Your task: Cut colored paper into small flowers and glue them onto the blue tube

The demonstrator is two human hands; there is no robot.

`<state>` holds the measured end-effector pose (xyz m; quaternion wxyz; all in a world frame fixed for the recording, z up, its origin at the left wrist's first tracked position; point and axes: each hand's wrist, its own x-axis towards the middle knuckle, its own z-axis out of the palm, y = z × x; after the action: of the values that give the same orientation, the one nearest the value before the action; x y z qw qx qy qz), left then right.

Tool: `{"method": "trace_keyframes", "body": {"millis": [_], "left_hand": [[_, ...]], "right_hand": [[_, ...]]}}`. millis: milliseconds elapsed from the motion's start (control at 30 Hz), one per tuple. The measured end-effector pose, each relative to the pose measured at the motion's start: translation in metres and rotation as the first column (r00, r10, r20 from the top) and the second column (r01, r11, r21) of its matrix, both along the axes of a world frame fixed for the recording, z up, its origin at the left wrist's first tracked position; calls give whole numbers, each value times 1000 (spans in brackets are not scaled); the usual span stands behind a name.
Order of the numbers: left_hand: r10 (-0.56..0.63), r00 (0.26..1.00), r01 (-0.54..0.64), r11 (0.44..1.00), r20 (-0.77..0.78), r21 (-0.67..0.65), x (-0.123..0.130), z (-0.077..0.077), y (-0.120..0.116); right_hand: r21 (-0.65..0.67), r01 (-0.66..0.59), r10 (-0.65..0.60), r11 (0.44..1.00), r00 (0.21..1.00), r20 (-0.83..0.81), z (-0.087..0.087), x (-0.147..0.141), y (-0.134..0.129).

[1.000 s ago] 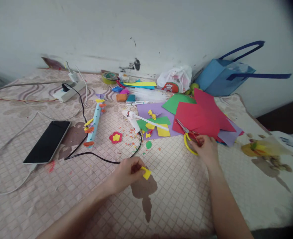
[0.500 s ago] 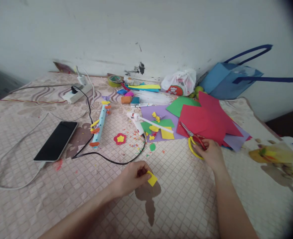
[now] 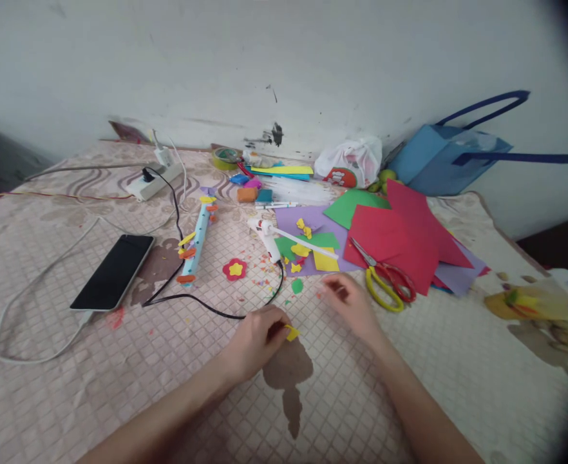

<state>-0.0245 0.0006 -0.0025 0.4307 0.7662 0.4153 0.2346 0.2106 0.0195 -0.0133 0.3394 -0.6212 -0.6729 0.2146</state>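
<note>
My left hand [image 3: 259, 341] is closed on a small piece of yellow paper [image 3: 292, 333], pinched between thumb and fingers above the tablecloth. To its right, my right hand [image 3: 354, 308] is held over the cloth with its fingers bent and slightly apart, nothing visible in them. Scissors [image 3: 383, 277] with one yellow and one red handle lie beside the right hand, their blades resting on red paper [image 3: 393, 238]. A white glue gun [image 3: 267, 238] with a long glue stick lies ahead of my hands. Left of it is a red paper flower [image 3: 226, 269] with a yellow centre.
A decorated light-blue strip [image 3: 197, 241] lies near a phone [image 3: 114, 270] on its charging cable. The glue gun's black cord [image 3: 216, 314] loops across the cloth from a power strip [image 3: 154, 182]. Purple sheets [image 3: 286, 222], a plastic bag [image 3: 351, 158] and a blue bag [image 3: 429, 158] are farther back.
My right hand has let go of the scissors and moved left towards my left hand. The scissors now lie on the table. The yellow piece in my left hand has tilted.
</note>
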Motion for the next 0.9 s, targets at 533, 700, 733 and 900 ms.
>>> {"method": "trace_keyframes", "body": {"millis": [533,700,733,900], "left_hand": [[77,990,-67,994,-121,88,-18,6,0],[143,974,-98,965,-177,245,-41,14,-2],[172,968,-111,945,-180,308,-47,15,-2],[285,940,-134,814,-188,566,-75,16,2]], "right_hand": [[-85,-52,44,995,995,-88,-1,-49,17],[-164,-207,142,965,930,-340,9,-69,14],[-164,-239,172,957,924,-341,11,-76,16],[-115,-369,326,922,902,-283,13,-116,29]]}}
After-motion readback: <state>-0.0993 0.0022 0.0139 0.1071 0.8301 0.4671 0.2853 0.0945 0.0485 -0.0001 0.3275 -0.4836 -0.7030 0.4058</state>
